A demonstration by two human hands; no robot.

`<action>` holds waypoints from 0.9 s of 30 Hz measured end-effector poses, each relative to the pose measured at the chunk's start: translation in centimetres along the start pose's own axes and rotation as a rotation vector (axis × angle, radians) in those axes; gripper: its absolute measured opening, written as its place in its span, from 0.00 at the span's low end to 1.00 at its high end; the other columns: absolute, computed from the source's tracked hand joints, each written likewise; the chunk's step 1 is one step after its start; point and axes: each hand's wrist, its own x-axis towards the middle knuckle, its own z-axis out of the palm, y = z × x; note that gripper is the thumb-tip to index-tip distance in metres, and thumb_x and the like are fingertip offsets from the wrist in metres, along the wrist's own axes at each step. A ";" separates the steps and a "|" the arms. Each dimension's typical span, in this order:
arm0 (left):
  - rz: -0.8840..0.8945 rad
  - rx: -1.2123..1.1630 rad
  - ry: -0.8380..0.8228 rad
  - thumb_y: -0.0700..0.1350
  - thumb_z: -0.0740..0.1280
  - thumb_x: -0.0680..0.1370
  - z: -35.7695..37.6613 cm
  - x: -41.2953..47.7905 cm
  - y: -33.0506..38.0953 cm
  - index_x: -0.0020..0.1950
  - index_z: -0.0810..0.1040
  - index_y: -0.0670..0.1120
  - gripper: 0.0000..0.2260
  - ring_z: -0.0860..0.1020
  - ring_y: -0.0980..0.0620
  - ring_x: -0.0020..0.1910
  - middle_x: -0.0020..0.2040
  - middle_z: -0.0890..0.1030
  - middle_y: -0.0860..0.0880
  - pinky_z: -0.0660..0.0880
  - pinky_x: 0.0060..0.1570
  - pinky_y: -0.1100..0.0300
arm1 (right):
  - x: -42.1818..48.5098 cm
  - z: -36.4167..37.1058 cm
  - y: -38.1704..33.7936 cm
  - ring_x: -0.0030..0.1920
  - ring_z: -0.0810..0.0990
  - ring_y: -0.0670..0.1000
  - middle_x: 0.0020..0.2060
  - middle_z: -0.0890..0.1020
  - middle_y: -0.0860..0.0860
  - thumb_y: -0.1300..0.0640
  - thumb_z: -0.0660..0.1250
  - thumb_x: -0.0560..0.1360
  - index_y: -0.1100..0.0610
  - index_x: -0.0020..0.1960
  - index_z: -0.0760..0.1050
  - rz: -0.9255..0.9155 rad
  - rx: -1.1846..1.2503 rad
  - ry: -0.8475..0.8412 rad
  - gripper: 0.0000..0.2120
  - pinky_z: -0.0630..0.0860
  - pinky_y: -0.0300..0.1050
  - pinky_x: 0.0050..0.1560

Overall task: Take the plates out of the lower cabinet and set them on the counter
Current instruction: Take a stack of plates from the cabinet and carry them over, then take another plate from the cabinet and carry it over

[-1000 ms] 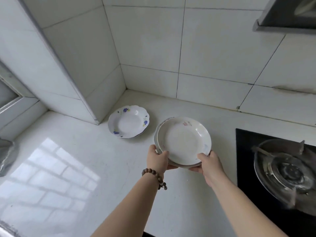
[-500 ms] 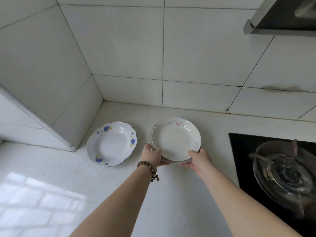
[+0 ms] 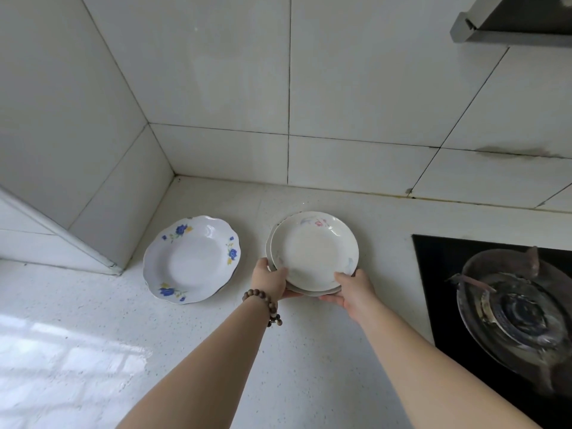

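A small stack of white plates [image 3: 312, 250], the top one with a faint pink flower, is held low over the white counter [image 3: 216, 360] near the back wall. My left hand [image 3: 268, 278], with a bead bracelet on the wrist, grips the stack's near left rim. My right hand [image 3: 353, 287] grips its near right rim, fingers under the stack. I cannot tell whether the stack touches the counter. A scalloped plate with blue flowers [image 3: 191, 258] lies on the counter just left of the stack.
A black gas hob [image 3: 433, 289] with a steel burner ring [image 3: 513, 311] sits at the right. Tiled walls close the back and a tiled column corner [image 3: 114, 267] juts out at the left. A range hood edge [image 3: 507, 29] hangs at top right.
Both hands have carried the stack forward toward the back wall and lower toward the counter, to the right of the blue-flowered plate. The grip on the stack is unchanged.
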 end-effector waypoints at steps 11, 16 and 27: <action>-0.065 0.052 -0.047 0.40 0.69 0.76 -0.8 -0.6 0.6 0.67 0.66 0.46 0.22 0.81 0.35 0.51 0.60 0.76 0.38 0.82 0.39 0.40 | -0.3 0.2 0.4 0.41 0.83 0.60 0.54 0.78 0.62 0.67 0.59 0.78 0.62 0.61 0.68 0.011 -0.011 0.020 0.12 0.80 0.46 0.27; -0.032 0.273 -0.037 0.49 0.68 0.77 -0.6 -1.0 1.2 0.67 0.67 0.42 0.22 0.81 0.42 0.52 0.59 0.76 0.43 0.82 0.45 0.46 | -1.2 -0.9 -0.1 0.39 0.85 0.61 0.43 0.83 0.62 0.49 0.64 0.79 0.62 0.58 0.69 0.035 -0.170 0.004 0.17 0.83 0.54 0.38; 0.352 0.477 0.101 0.54 0.60 0.79 -1.5 -6.1 0.9 0.59 0.76 0.46 0.16 0.76 0.60 0.46 0.50 0.80 0.55 0.69 0.38 0.62 | -6.2 -6.8 -0.9 0.50 0.81 0.54 0.50 0.81 0.57 0.41 0.53 0.81 0.57 0.57 0.76 -0.135 0.037 0.144 0.22 0.78 0.49 0.45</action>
